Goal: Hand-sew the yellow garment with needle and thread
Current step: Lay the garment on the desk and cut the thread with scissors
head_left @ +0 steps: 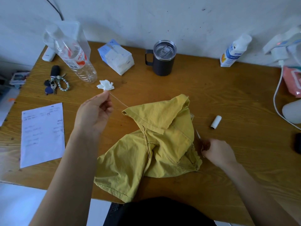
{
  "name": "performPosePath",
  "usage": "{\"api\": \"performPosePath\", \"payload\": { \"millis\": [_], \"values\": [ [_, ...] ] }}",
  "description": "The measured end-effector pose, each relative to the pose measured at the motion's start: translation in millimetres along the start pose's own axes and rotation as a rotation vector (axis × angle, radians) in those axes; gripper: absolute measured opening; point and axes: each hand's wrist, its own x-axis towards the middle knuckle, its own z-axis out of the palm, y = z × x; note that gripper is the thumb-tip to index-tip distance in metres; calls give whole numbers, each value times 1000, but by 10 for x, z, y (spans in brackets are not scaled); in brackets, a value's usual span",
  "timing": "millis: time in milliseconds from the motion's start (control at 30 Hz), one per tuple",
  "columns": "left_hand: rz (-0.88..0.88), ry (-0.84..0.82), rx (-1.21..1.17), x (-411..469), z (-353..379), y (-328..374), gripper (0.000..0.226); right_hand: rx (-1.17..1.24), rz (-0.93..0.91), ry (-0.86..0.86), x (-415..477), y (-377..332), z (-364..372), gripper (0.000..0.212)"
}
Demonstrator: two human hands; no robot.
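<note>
Seen from the head view, the left hand (96,111) is raised over the grained wooden table (228,98). Its thumb and forefinger are closed in a tight pinch on a fine, pale thread (118,101), and the other fingers curl loosely. Whether a needle sits in that pinch is too small to tell. From the pinch the thread runs taut, down and to the right, to a folded hem corner of the yellow garment (154,144). The garment is a crumpled, matte woven cloth with stitched seams, lying between the two hands and drooping over the near table edge. Just beyond the pinch lies a crumpled white tissue (105,85). The right hand (218,154) rests at the garment's right edge, its fingers curled round a thin, pointed metal tool (204,144) with a reddish handle, blurred. Beyond that grip, apart, lies a white cylindrical spool (216,122).
</note>
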Motion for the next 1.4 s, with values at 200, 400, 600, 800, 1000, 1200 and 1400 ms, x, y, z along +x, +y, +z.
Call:
{"api": "performPosePath", "payload": {
  "millis": [200, 400, 600, 800, 1000, 1200, 1400],
  "values": [
    [3, 13, -15, 9, -44, 69, 12, -25, -38, 67, -36, -9, 38, 12],
    [-11, 34, -19, 27, -83, 62, 14, 4, -52, 182, -73, -35, 58, 15],
    [-12, 40, -20, 43, -85, 55, 11, 280, -12, 297, -123, -82, -43, 17],
    [-11, 49, -26, 43, -84, 34, 11, 798, -177, 55, -394, -595, -403, 15],
    [-11, 35, -21, 85, -135, 53, 10, 1121, -274, -601, -774, -1057, -269, 26],
    [-8, 15, -12, 97, -180, 32, 10, 1322, -120, -896, -766, -1230, -141, 38],
    [-13, 13, -25, 102, -191, 17, 9, 1413, -84, -829, -673, -1296, -98, 40]
  ]
}}
